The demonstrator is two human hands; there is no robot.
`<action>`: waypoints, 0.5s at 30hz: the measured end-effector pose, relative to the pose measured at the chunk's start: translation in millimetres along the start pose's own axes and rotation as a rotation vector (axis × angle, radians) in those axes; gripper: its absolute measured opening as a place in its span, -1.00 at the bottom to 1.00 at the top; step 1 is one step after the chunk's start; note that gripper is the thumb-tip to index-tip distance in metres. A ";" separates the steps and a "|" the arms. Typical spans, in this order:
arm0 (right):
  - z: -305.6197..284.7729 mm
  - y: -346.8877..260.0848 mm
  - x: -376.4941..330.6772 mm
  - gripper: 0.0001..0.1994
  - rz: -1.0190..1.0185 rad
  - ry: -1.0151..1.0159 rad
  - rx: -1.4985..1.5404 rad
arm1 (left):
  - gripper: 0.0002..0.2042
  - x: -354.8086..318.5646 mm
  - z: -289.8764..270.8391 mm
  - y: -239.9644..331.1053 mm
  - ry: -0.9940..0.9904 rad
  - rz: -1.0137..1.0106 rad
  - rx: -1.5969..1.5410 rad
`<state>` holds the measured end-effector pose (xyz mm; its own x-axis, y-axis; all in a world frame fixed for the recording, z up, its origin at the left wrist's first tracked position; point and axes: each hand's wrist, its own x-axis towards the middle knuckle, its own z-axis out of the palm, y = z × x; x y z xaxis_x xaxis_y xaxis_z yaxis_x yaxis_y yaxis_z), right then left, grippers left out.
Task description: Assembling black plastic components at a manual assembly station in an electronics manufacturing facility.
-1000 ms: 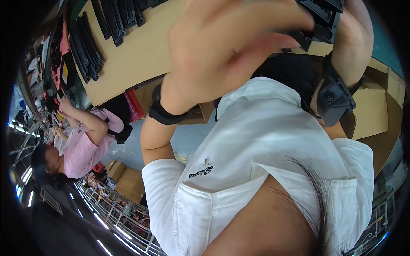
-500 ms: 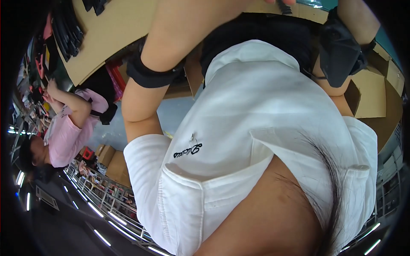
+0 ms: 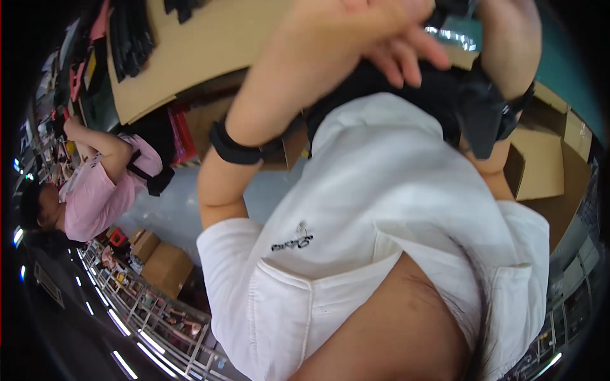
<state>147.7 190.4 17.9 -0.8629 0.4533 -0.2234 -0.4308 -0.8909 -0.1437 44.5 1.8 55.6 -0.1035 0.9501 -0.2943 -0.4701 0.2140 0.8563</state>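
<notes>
At the top edge, my left hand (image 3: 387, 38) reaches rightward, blurred by motion. Its lower fingers hang loosely apart, while its upper fingers close against a black piece (image 3: 454, 6) cut off by the edge; its kind cannot be made out. My right forearm (image 3: 508, 44) rises on the right, but the right hand is beyond the top of the picture. Black bands wrap both arms, and the one on the right carries a black box-like device (image 3: 483, 117). Below the left fingers, a shiny clear plastic patch (image 3: 460, 39) lies on the green surface.
A brown cardboard sheet (image 3: 190, 51) covers the table at the upper left, with bundles of long black strips (image 3: 130, 38) on it. Open cardboard boxes (image 3: 540, 162) stand at the right. A person in a pink shirt (image 3: 101, 197) works at the left. Cartons (image 3: 166, 270) sit on the floor.
My left hand has come down into view and its forearm has swung right, closer to the right forearm. The whole view has shifted slightly, with the table now lower in it.
</notes>
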 end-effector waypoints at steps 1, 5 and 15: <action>-1.0 2.3 1.0 -0.78 -0.005 -0.045 -0.014 | -0.80 -0.7 -7.8 -2.3 -0.087 -0.019 -0.064; -14.2 -9.7 3.7 -0.84 -0.005 -0.189 -0.058 | -0.72 -5.3 -4.3 -20.3 0.025 0.096 0.086; 27.6 66.3 7.8 -0.59 0.012 -0.102 -0.939 | -0.63 9.1 -37.2 -10.3 0.010 0.169 -0.190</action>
<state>105.1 134.1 33.3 -0.9039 0.4003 -0.1504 -0.0718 -0.4887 -0.8695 15.8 -0.1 28.3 -0.2031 0.9661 -0.1592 -0.6016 0.0052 0.7988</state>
